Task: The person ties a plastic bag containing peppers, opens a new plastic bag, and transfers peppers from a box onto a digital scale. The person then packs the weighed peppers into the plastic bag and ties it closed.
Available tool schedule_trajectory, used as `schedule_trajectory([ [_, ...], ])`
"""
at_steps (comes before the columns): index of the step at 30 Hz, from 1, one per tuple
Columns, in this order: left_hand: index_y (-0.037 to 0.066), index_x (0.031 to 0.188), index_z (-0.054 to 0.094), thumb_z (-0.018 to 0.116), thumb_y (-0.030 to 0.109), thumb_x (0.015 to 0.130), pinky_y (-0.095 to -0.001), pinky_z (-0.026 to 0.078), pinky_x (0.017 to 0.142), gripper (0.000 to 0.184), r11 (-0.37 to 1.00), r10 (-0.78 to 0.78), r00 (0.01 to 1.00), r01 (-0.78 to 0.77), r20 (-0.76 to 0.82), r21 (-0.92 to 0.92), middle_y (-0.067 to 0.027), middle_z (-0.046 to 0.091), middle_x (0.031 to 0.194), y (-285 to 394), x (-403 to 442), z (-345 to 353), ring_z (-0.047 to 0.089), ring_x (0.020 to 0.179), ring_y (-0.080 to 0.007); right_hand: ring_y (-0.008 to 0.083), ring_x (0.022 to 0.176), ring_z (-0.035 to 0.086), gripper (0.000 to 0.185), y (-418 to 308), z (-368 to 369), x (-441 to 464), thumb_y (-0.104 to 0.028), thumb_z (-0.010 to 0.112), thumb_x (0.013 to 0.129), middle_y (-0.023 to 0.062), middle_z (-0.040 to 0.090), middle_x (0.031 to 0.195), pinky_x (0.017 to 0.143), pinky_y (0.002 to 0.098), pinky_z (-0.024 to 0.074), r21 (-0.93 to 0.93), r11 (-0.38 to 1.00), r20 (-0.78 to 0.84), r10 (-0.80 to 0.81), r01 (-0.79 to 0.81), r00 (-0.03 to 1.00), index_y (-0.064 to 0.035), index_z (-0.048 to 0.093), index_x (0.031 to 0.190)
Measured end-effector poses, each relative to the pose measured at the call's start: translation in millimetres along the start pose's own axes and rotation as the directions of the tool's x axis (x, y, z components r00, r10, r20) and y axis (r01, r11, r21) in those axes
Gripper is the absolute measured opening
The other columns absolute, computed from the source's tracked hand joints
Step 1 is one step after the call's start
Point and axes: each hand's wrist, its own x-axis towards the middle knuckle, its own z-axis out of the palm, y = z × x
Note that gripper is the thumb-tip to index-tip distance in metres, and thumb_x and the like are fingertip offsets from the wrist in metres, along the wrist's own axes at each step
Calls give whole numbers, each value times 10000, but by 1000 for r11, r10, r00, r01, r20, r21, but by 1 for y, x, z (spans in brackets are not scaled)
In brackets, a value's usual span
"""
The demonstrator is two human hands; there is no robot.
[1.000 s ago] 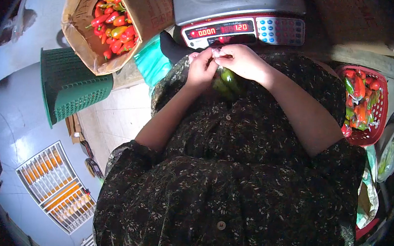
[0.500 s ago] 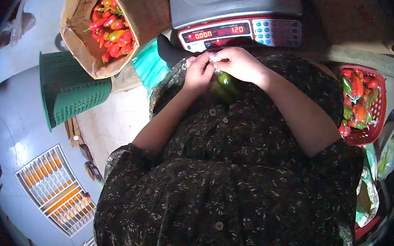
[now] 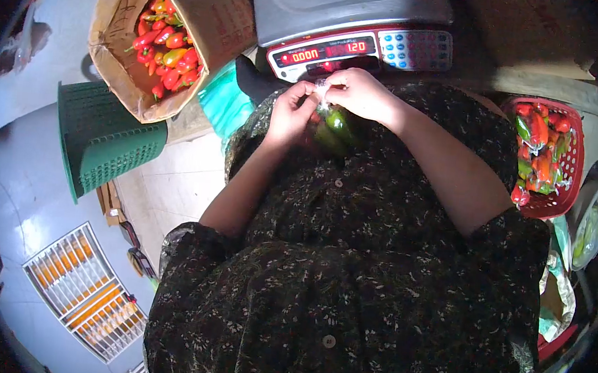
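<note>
A clear plastic bag of peppers (image 3: 335, 129), mostly green with a bit of red, hangs in front of my shirt. My left hand (image 3: 294, 111) pinches the gathered neck of the bag from the left. From the right, my right hand (image 3: 361, 96) closes its fingers on the same neck, and the fingertips of both hands nearly touch. Just beyond the hands is a digital scale (image 3: 350, 51) with a lit red display reading 0.000 and 1.20. Its metal plate carries nothing in the visible part.
A cardboard box (image 3: 220, 21) of red and orange peppers stands at the upper left, beside a green basket (image 3: 111, 139). Green plastic (image 3: 223, 105) lies near the box. On the right, a red basket (image 3: 573, 147) holds bagged peppers.
The hands have stayed at the bag's neck, with the left hand shifting slightly left and down. More of the peppers shows below them. The whole view has drifted a little.
</note>
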Motion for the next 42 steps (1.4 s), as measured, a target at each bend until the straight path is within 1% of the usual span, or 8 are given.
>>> schedule_trajectory([
  [4,52,989,599,539,150,914,-229,454,532,137,1000,-23,1000,23,1,21,-9,597,772,2,-1,0,555,597,-62,269,691,641,362,-1,3,1,-379,588,849,176,639,744,653,354,475,65,998,-55,27,-23,998,-23,655,840],
  [7,50,987,601,538,146,913,-229,459,539,136,999,-15,1000,15,-11,38,-6,602,776,7,-3,3,561,605,-63,304,707,641,401,-12,-4,-5,-421,580,856,173,642,756,661,373,478,-140,990,49,34,-26,998,-26,645,827],
  [17,28,966,602,549,131,905,-244,473,571,131,998,32,1000,-32,1,54,-16,625,784,1,-1,-1,578,624,-77,353,788,635,318,-7,1,-8,-369,619,812,162,648,796,695,426,487,-322,942,68,-77,95,995,-52,638,830],
  [21,28,926,613,594,118,866,-247,470,579,110,989,-9,999,16,-49,147,-35,628,775,12,-3,1,592,616,-95,348,735,620,289,3,5,-4,-341,607,819,158,635,753,666,404,476,-214,966,14,-147,147,989,-55,645,812],
  [24,33,853,611,633,90,805,-278,452,579,77,855,355,930,-282,-94,436,-56,610,747,11,2,-1,595,615,-144,313,677,613,259,-2,-1,-2,-302,592,818,156,625,716,640,377,464,-163,985,26,-50,53,998,-53,656,786],
  [26,10,813,601,632,68,811,-261,458,588,66,784,456,889,-378,-44,492,-67,605,741,10,6,-6,588,597,-143,282,645,607,249,-3,-5,-1,-278,579,818,155,618,693,626,360,455,-84,996,28,-35,38,999,-49,661,764],
  [30,8,796,594,634,38,803,-288,468,634,50,645,593,804,-506,41,572,-79,603,750,13,9,-9,594,637,-178,69,626,499,198,3,-4,0,-196,623,817,18,584,638,594,269,416,154,988,-7,22,-21,1000,-7,642,759],
  [42,48,770,570,655,83,759,-345,420,690,92,757,551,828,-444,-105,479,-66,580,744,15,2,5,558,696,-232,71,767,568,90,6,-3,3,-94,657,824,10,638,795,719,241,462,421,902,0,105,-95,994,-7,653,849],
])
